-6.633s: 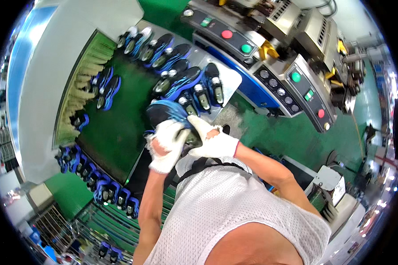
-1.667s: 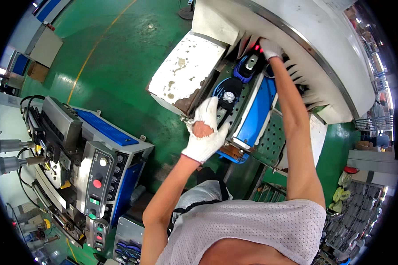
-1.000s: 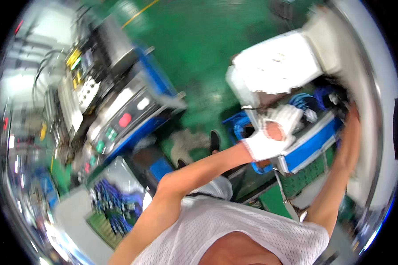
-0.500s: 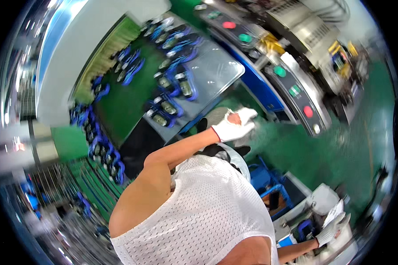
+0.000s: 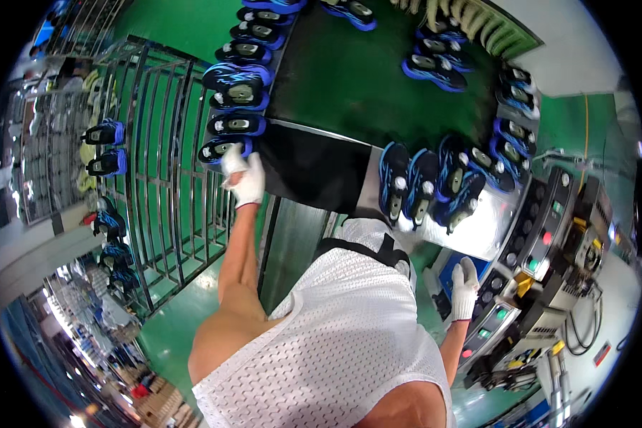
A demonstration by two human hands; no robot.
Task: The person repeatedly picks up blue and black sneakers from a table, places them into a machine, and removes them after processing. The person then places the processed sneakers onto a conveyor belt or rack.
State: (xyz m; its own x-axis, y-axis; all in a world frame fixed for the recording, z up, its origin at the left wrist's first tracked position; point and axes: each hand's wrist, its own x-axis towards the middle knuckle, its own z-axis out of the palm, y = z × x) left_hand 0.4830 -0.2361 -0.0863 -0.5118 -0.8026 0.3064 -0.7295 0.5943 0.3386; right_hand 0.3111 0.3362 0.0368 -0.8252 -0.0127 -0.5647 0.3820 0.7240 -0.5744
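Observation:
My left hand (image 5: 244,180), in a white glove with part of the skin bare, reaches to the nearest shoe (image 5: 221,150) in a row along the left of the table. Its fingertips overlap the shoe's near end, thumb and fingers apart; whether they touch it I cannot make out. The shoe is black with blue patterning and a blue-violet sole. My right hand (image 5: 465,289), gloved in white too, is off to the right beside a blue panel (image 5: 458,271). Its fingers stretch out and it holds nothing.
A green surface (image 5: 349,85) with a black strip (image 5: 314,160) lies ahead. Several similar shoes (image 5: 421,182) stand on a shiny metal tabletop (image 5: 488,232) at the right. A machine with coloured buttons (image 5: 531,264) stands beyond it. A metal rack (image 5: 171,143) fills the left.
My view has swung to the left. My left hand went from over the floor to the row of shoes; my right hand left the light-coloured equipment at lower right.

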